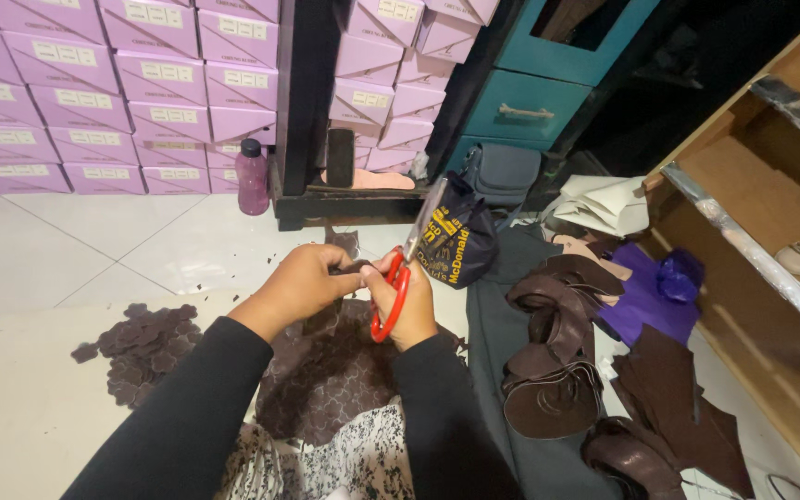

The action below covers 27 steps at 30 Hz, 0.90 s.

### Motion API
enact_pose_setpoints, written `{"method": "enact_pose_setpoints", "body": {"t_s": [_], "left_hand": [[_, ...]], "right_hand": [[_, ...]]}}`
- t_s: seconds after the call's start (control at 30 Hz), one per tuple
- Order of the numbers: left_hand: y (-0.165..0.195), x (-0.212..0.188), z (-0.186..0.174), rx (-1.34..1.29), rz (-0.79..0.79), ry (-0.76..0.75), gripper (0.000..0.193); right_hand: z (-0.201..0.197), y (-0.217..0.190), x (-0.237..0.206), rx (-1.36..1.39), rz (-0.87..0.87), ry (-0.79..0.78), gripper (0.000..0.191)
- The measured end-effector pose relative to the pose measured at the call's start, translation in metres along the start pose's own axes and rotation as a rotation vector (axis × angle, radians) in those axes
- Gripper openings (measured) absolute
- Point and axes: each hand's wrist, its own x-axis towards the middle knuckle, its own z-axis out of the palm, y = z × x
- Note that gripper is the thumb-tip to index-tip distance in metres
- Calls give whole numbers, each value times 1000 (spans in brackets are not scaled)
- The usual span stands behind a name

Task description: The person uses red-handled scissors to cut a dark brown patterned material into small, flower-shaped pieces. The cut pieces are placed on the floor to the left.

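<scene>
**Desk:** What's in hand?

**Operator:** I see red-handled scissors [398, 287] clenched in the right hand [407, 301], blades up. The left hand [296, 285] pinches a small dark leather piece [349, 268] at the blades, above the brown patterned sheet [326, 370] on the lap.

**Desk:** Risk?

**Operator:** I judge the left fingertips sit close; a slip could nick them, or miscut. Cut pieces [141, 347] lie left on the floor.

Red-handled scissors [398, 278] are held in the right hand [406, 301]; a small dark leather piece [349, 268] is pinched by the left hand [296, 285] above a brown leather sheet [326, 370].
</scene>
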Motion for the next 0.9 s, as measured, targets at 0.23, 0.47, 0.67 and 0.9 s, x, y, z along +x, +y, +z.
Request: {"method": "enact_pose_setpoints", "body": {"t_s": [0.23,0.47,0.67,0.9], "left_hand": [[5,-2,-1,-465,-301,-1,19],[-7,7,4,-489,-173,88,20],[1,9,2,-711,-270,152,11],[11,4,8,-478,-363,0,16]], "right_hand": [[2,-8,0,309,99,80,19],[1,-14,-1,193,72,76,19],[-1,-22,-6,37,174,-22,22],[-1,-15,-4,96,177,-12,20]]}}
